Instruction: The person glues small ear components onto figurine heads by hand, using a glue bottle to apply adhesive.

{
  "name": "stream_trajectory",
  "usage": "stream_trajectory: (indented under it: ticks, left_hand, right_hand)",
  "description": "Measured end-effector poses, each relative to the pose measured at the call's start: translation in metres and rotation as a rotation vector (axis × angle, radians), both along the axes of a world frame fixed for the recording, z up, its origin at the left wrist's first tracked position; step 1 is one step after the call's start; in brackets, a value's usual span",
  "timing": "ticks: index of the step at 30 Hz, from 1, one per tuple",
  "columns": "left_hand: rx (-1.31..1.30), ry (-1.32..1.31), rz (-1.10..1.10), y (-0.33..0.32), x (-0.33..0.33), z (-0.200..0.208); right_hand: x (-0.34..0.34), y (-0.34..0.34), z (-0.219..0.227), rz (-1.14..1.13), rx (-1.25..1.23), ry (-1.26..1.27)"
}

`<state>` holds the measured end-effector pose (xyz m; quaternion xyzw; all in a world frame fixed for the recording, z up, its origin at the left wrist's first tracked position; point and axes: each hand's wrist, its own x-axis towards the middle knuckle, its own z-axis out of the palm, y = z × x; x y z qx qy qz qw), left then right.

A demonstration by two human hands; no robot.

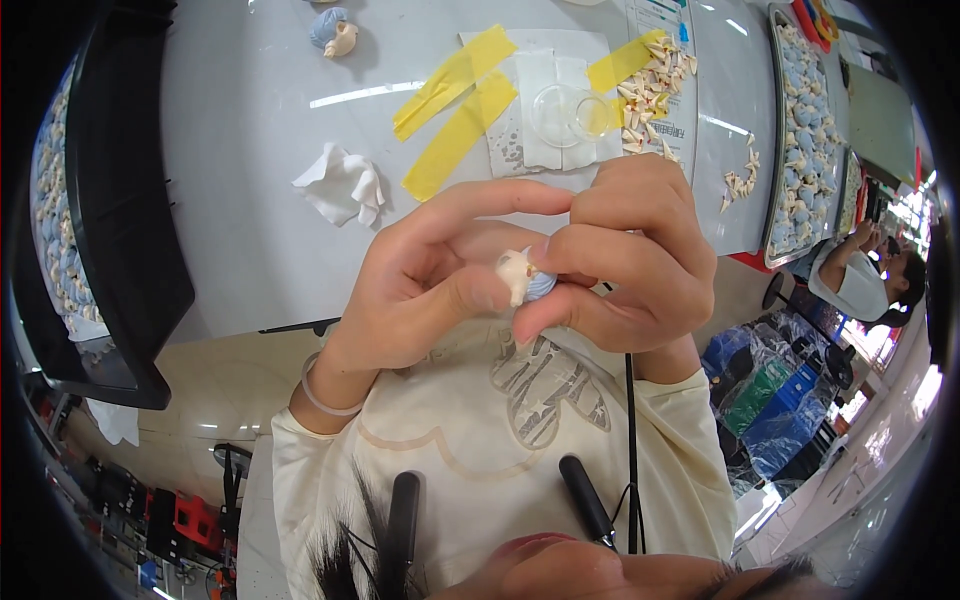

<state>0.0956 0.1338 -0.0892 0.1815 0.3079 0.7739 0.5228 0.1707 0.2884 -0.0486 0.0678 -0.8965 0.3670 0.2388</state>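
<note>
Between my hands, above the near edge of the table, is a small cream-and-blue figurine (pixel 514 277). My left hand (pixel 415 275) pinches its cream side between thumb and curled fingers. On the blue side, the thumb and index finger of my right hand (pixel 640 255) close around it. My right fingertips press near its top, and the fingers partly cover it. Whether they also hold a tiny part, I cannot make out. A similar figurine (pixel 335 32) lies at the far left of the table.
Beyond my hands lie a crumpled white tissue (pixel 340 185), yellow tape strips (pixel 455 135), clear round dishes (pixel 560 113) and small pointed cream pieces (pixel 657 85). Blue-and-cream figurines (pixel 808 140) fill a tray at right. A black rack (pixel 125 200) stands left; another person (pixel 860 285) sits far right.
</note>
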Motion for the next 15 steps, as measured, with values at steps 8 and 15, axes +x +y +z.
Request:
stream_trajectory:
  ticks: [8, 15]
  left_hand:
    - [0.020, 0.087, 0.119, 0.001, 0.004, -0.004]
    - [0.031, 0.316, 0.157, 0.005, 0.003, -0.002]
  right_hand:
    - [0.005, -0.001, -0.006, -0.048, -0.012, -0.052]
    - [0.017, 0.003, -0.006, -0.031, -0.090, -0.178]
